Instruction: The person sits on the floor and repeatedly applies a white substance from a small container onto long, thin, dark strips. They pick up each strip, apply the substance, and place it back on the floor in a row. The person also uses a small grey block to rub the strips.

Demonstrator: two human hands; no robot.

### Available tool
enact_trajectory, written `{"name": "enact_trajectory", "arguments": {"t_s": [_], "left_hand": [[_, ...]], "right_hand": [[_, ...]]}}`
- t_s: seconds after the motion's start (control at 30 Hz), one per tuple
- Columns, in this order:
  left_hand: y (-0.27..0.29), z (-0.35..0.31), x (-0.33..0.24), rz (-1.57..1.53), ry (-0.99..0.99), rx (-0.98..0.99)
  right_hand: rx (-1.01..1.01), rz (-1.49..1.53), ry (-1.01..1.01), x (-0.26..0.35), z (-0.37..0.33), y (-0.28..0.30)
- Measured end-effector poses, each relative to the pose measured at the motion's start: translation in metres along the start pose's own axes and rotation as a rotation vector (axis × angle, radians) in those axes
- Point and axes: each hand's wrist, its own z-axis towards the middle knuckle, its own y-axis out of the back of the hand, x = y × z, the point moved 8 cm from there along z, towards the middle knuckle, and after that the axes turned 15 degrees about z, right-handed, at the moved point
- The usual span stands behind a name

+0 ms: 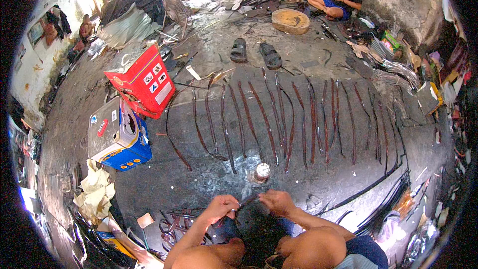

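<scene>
My left hand [222, 207] and my right hand [277, 201] are low in the head view, both closed on a thin dark strip [247, 202] that runs between them. Just beyond my hands a small jar with a pale lid [260, 172] stands on the dark floor. Further out, several long dark curved strips [279, 119] lie side by side in a row across the floor. My bent knees fill the bottom edge.
A red box [144, 80] and a grey-and-blue carton [117, 134] sit at the left, crumpled paper [94, 194] below them. Two black sandals [254, 52] and a round wooden block [290, 21] lie further off. Another person sits at the top right. More strips pile at the right [383, 204].
</scene>
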Motion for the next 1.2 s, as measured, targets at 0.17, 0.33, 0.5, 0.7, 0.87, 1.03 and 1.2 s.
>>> {"name": "enact_trajectory", "arguments": {"t_s": [0.17,0.33,0.5,0.7,0.87,1.03,1.2], "left_hand": [[0.082,-0.003,-0.015,-0.112,-0.083,-0.482],[0.079,0.015,-0.037,-0.171,-0.091,-0.561],[0.058,0.040,-0.037,-0.132,-0.098,-0.534],[0.029,0.054,-0.043,-0.066,-0.096,-0.428],[0.013,0.053,-0.047,-0.149,-0.149,-0.387],[0.001,0.060,-0.047,-0.283,-0.200,-0.251],[-0.015,0.049,-0.034,-0.767,-0.099,0.060]], "right_hand": [[-0.310,0.202,-0.319,-0.013,0.018,0.051],[-0.311,0.178,-0.174,0.019,0.056,0.051],[-0.302,0.180,-0.135,-0.003,0.072,0.035],[-0.576,0.715,-0.490,-0.069,0.054,0.058],[-0.704,0.922,-0.224,-0.008,0.063,0.098],[-0.491,0.811,-0.102,0.053,0.089,0.078],[-0.529,0.611,-0.176,0.033,0.082,0.083]]}}
